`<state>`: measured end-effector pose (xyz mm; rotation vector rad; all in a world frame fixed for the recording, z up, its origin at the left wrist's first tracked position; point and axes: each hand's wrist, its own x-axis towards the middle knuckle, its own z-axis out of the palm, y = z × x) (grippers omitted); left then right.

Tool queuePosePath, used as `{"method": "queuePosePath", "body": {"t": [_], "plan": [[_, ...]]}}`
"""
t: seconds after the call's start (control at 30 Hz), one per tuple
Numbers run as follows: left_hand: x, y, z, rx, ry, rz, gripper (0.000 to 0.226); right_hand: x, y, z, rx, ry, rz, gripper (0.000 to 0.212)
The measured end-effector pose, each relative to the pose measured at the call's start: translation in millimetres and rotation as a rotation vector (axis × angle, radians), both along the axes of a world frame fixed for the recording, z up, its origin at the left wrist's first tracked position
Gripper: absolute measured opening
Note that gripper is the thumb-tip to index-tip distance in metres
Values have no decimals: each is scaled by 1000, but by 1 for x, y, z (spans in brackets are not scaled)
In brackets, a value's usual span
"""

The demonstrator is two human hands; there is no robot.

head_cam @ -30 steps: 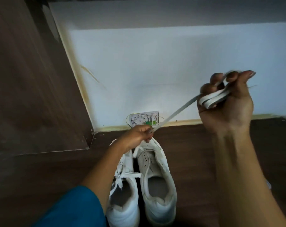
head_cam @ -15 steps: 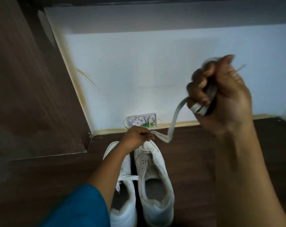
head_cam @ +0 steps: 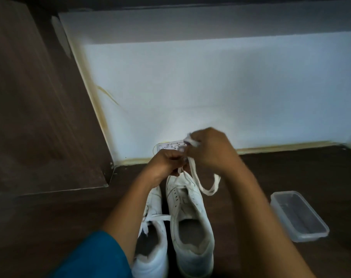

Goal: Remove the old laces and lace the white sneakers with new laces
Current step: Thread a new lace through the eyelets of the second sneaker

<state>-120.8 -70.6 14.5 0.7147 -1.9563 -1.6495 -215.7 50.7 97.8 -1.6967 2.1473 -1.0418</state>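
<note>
Where both hands meet, lace loops below right grip.

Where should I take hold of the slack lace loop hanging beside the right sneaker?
Pinch the lace loop at its lowest bend, coming from the right over the open floor. The flat band hangs free there, clear of the right sneaker, while both hands crowd its upper ends.

Two white sneakers stand side by side on the dark floor, toes toward the far wall. Left hand and right hand meet above the toes, gripping a white lace that loops down rightward. A clear plastic container sits at right.
</note>
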Motion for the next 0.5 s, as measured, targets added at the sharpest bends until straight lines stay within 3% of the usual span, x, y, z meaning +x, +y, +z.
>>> {"method": "queuePosePath", "body": {"t": [0.1, 0.2, 0.27, 0.43, 0.5], "plan": [[-1, -1, -3, -3, -15, 33, 38, 5, -18, -28, 226, 115, -106, 35], [-1, -1, -8, -8, -18, 39, 31, 4, -21, -38, 301, 188, -205, 20], [1, -3, -10, -55, -20, 32, 31, -2, -20, -34, 288, 175, -221, 15], [9, -9, -28, -200, -122, -53, 41, -6, -18, -28, 157, 87, -138, 36], [11, -11, -36, -195, -165, -44, 41, -4, -20, -30, 137, 39, -87, 31]]}}
